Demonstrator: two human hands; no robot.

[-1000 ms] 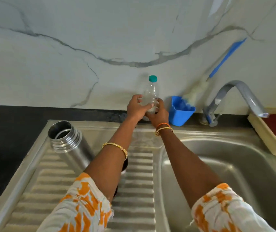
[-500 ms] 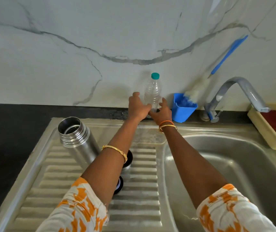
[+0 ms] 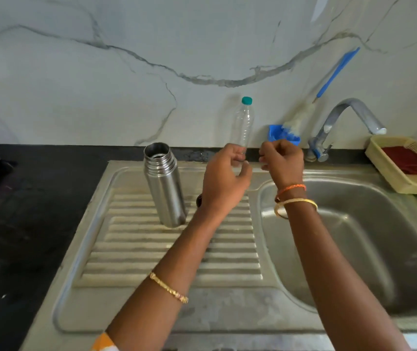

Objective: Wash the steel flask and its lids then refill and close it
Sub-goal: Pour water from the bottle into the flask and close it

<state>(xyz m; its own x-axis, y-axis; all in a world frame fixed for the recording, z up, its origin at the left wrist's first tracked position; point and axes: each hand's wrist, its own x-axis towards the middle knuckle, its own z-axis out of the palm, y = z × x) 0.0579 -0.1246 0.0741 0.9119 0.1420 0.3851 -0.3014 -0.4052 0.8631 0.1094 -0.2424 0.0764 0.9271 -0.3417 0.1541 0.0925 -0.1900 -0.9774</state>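
Note:
The steel flask (image 3: 165, 184) stands upright and uncapped on the ribbed drainboard (image 3: 136, 249), left of my arms. Just right of it, a dark lid edge (image 3: 199, 200) peeks out from behind my left wrist; the rest of the lids is hidden. A clear plastic bottle (image 3: 243, 122) with a teal cap stands against the marble wall. My left hand (image 3: 224, 178) hovers just in front of the bottle's base, fingers loosely curled and holding nothing. My right hand (image 3: 282, 162) is beside it with fingers curled in, empty.
The sink basin (image 3: 354, 249) lies to the right under the tap (image 3: 349, 117). A blue cup (image 3: 282, 134) holds a blue-handled bottle brush (image 3: 334, 74). A yellow basket (image 3: 389, 171) with a red cloth sits at the far right. Black counter (image 3: 25, 224) runs along the left.
Both hands have let go of the plastic bottle and drawn back from it toward me. The bottle now stands alone at the wall. The view has shifted.

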